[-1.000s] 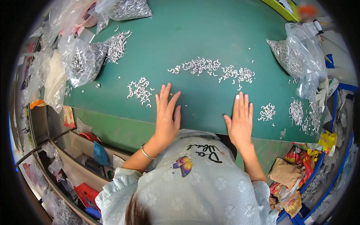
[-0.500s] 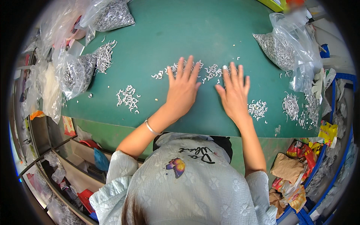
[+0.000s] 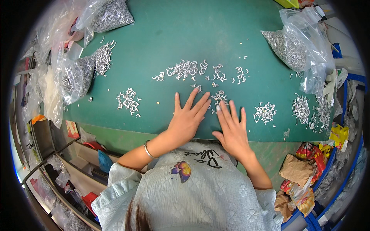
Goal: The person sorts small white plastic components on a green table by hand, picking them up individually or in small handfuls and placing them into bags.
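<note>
My left hand lies spread on the green table top, its fingertips at a few small silvery crescent-shaped metal pieces. To its right my right hand is stretched out flat, fingertips touching the lower side of a small cluster of crescent pieces. Neither hand grips anything. Beyond them lies a wider scatter of crescent pieces, with looser groups to its right. One small pile sits left of my hands and another pile sits right of them.
Clear plastic bags of metal pieces stand at far left, left and right. More heaps lie near the right edge. Shelving is at lower left; a blue rack with crumpled packaging stands at right.
Both hands have drawn back toward me from the middle scatter, uncovering it. Some crescent pieces have come nearer with them, now lying in a small cluster by my fingertips.
</note>
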The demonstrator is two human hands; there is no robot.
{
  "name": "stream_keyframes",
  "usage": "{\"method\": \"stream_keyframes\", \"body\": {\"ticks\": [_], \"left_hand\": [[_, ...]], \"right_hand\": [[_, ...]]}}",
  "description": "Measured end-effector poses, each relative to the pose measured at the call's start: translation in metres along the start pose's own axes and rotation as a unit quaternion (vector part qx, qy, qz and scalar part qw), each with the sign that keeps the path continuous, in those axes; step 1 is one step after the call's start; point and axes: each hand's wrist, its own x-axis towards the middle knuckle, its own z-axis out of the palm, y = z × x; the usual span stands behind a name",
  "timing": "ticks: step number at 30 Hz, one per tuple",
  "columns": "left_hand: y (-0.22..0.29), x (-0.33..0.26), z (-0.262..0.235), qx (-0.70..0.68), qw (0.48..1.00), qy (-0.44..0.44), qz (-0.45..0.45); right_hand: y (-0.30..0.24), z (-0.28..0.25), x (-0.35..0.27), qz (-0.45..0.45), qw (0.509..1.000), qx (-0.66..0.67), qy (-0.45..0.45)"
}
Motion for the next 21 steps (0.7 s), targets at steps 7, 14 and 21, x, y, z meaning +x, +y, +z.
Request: {"method": "stream_keyframes", "body": {"ticks": [7, 14, 21], "left_hand": [[0.003, 0.000, -0.002, -0.063, 0.997, 0.027, -0.017], [0.007, -0.010, 0.005, -0.044, 0.996, 0.041, -0.069], [0.021, 0.007, 0.011, -0.041, 0.998, 0.019, -0.049]], "right_hand": [[0.001, -0.007, 0.004, 0.043, 0.997, -0.005, 0.060], [0.011, -0.013, -0.004, 0.094, 0.992, -0.014, 0.081], [-0.003, -0.011, 0.001, 0.042, 0.999, -0.021, -0.005]]}}
